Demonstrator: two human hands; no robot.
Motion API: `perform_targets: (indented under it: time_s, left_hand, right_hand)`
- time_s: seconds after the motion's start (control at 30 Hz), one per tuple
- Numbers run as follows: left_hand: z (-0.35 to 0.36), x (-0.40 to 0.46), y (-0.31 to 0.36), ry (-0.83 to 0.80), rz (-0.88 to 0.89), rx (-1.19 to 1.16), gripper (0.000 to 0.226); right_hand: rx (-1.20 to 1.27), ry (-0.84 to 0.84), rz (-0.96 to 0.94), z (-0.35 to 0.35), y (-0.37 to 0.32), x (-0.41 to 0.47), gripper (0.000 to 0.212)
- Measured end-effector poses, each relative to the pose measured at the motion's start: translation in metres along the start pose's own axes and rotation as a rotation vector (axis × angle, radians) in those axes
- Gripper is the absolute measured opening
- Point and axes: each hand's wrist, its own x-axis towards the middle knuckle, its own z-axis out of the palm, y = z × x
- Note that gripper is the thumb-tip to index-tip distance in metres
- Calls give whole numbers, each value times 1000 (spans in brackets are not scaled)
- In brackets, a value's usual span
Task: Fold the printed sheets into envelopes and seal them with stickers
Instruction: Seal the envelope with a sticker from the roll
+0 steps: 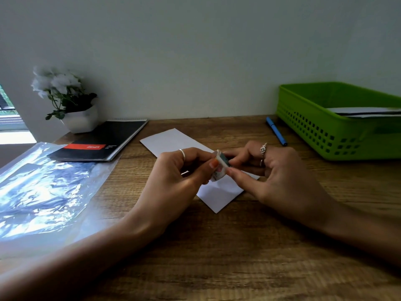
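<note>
A white folded sheet (171,140) lies at an angle on the wooden desk, partly hidden under my hands. Just above it, my left hand (182,172) and my right hand (271,172) together pinch a small patterned sticker roll (221,166). My left thumb presses on the roll's left side. My right thumb and fingers hold its right side. Both hands wear rings.
A green slotted tray (321,135) holding white papers stands at the back right, with a blue pen (276,131) beside it. A black notebook (104,140) and a potted plant (73,105) sit at the back left. A shiny plastic sleeve (43,187) covers the left side.
</note>
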Motion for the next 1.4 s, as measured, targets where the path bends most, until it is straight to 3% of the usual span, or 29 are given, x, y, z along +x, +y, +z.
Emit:
perform_targets:
  time_s: [0.37, 0.63, 0.93, 1.27, 1.4]
  left_hand:
    - [3, -2, 4, 36, 32, 83, 14]
    - [4, -3, 4, 52, 35, 85, 15]
    - [6, -4, 5, 46, 34, 14, 14]
    - [6, -4, 8, 35, 60, 81, 19]
    - [5, -3, 5, 56, 39, 80, 18]
  right_hand:
    - [-22, 11, -33, 1, 2, 0, 9]
    - [-349, -5, -163, 9, 0, -1, 9]
    - [-542, -19, -226, 10, 3, 0, 21]
    - [-285, -11, -162, 5, 5, 0, 4]
    - [-154, -8, -110, 3, 1, 0, 9]
